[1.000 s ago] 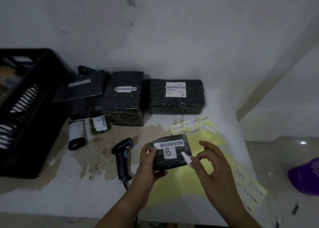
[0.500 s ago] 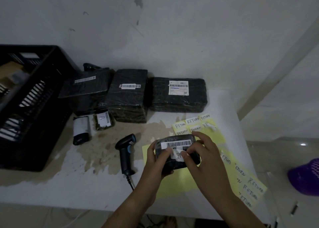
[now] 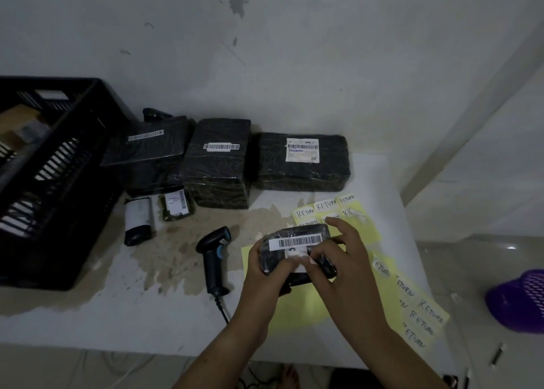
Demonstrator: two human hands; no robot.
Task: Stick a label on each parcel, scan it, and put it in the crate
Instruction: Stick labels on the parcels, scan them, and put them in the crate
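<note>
A small black parcel (image 3: 297, 235) with a white barcode strip is gripped at its left end by my left hand (image 3: 265, 268), above the yellow label sheets (image 3: 357, 222). My right hand (image 3: 338, 259) covers the parcel's right side, its thumb and fingers pressing a small white label (image 3: 303, 263) onto the parcel's face. The black barcode scanner (image 3: 213, 259) lies on the table just left of my hands. The black crate (image 3: 59, 182) stands at the left edge. Three larger black parcels (image 3: 219, 161) sit along the wall.
Two small parcels (image 3: 175, 204) lie between the crate and the scanner. More yellow "RETURN" label sheets (image 3: 418, 315) hang over the table's right front corner. A purple basket (image 3: 521, 300) sits on the floor to the right. The white table (image 3: 117, 315) has a brown stain.
My right hand brought the white label from the air down onto the parcel and now presses it there. My left hand kept hold of the parcel, lowering it slightly.
</note>
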